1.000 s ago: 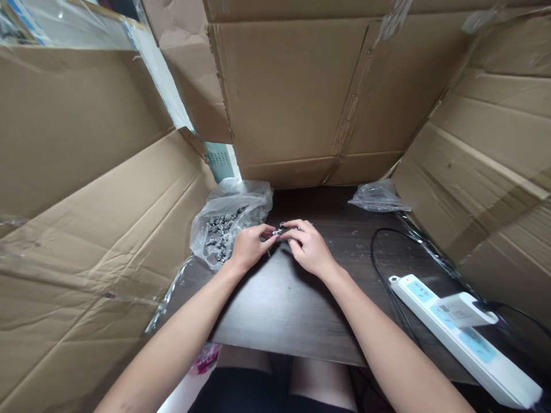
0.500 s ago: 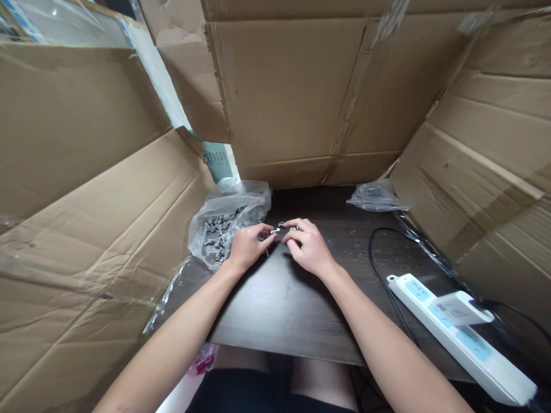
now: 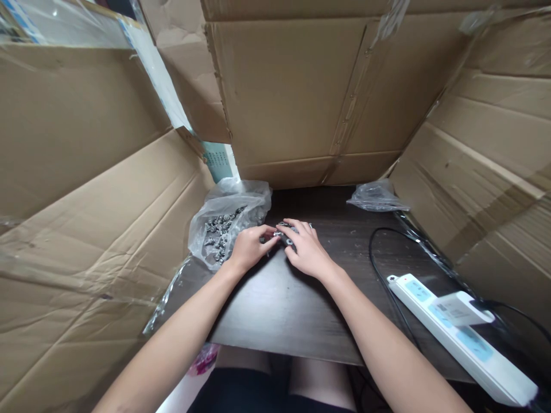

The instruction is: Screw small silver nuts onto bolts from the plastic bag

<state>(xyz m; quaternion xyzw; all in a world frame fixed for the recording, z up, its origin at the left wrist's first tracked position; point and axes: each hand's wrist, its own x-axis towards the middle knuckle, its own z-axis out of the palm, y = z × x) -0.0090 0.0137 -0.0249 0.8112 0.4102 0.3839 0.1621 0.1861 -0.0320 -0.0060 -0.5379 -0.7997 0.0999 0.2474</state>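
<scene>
My left hand (image 3: pixel 249 246) pinches a small shiny metal part (image 3: pixel 276 234) between thumb and fingertips, over the dark table. Facing it from the right, my right hand (image 3: pixel 305 246) has its fingers spread, its fingertips close to that part; whether they touch it is hard to tell. Other small metal pieces (image 3: pixel 289 242) show beneath the right fingers, partly hidden by them. Beside my left hand lies an open clear plastic bag (image 3: pixel 198 229) with many small metal parts (image 3: pixel 221 226) inside.
Cardboard walls (image 3: pixel 293 92) enclose the dark table (image 3: pixel 275 310) at the back and sides. A crumpled plastic bag (image 3: pixel 376 196) lies at the back right. A white power strip (image 3: pixel 462 338) and black cable (image 3: pixel 372 258) are on the right.
My right hand has moved slightly left, its fingers now nearer the part in my left hand and over other small pieces. My left hand has shifted very slightly right.
</scene>
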